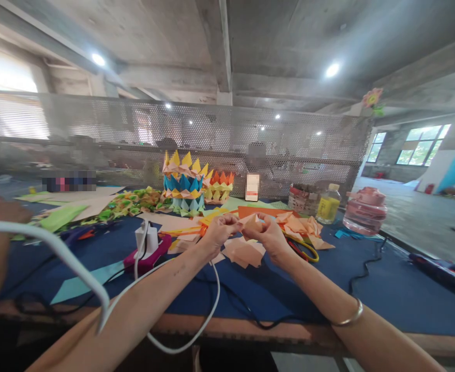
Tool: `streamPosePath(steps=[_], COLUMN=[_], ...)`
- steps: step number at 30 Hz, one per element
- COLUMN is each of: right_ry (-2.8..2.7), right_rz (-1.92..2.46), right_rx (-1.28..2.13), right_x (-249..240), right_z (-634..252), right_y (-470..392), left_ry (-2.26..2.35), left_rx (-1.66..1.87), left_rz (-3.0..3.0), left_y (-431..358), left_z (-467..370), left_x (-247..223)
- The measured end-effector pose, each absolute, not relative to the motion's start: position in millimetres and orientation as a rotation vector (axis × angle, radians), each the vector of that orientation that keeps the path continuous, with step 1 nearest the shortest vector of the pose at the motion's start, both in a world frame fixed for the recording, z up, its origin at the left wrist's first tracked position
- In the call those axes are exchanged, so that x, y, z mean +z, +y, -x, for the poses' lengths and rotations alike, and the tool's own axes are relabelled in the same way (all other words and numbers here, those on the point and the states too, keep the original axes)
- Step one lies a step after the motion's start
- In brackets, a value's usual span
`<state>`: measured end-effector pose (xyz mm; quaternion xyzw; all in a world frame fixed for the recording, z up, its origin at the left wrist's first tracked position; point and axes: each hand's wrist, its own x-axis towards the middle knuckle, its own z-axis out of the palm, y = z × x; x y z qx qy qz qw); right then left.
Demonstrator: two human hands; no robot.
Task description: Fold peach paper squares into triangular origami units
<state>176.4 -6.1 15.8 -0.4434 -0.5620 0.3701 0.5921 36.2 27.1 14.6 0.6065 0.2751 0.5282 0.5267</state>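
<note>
White cable [49, 239]; beyond it, pointed peach paper [253, 223]

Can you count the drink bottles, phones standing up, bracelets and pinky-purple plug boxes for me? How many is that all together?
Drink bottles: 2 (yellow bottle, pink bottle)
Phones standing up: 1 (phone)
Bracelets: 1 (bracelet)
Pinky-purple plug boxes: 1 (plug box)
Total: 5

peach paper piece [252, 223] — folded, pointed | pinched between left hand [223, 231] and right hand [271, 233]
</note>
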Motion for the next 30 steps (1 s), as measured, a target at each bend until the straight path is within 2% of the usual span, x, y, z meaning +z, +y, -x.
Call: streamPosePath(steps=[10, 30], right_ry=[-1.323, -1.384], right_rz=[1.058, 1.036], right_rx=[0.834, 0.846], right_x=[13, 20], right_z=[-179, -179], right_y=[-5, -9], left_ry=[0.711, 0.73], left_rx=[1.081, 1.127], left_rz=[-1.433, -1.279], left_y=[30, 40], left_z=[-36, -37], left_x=[9, 4])
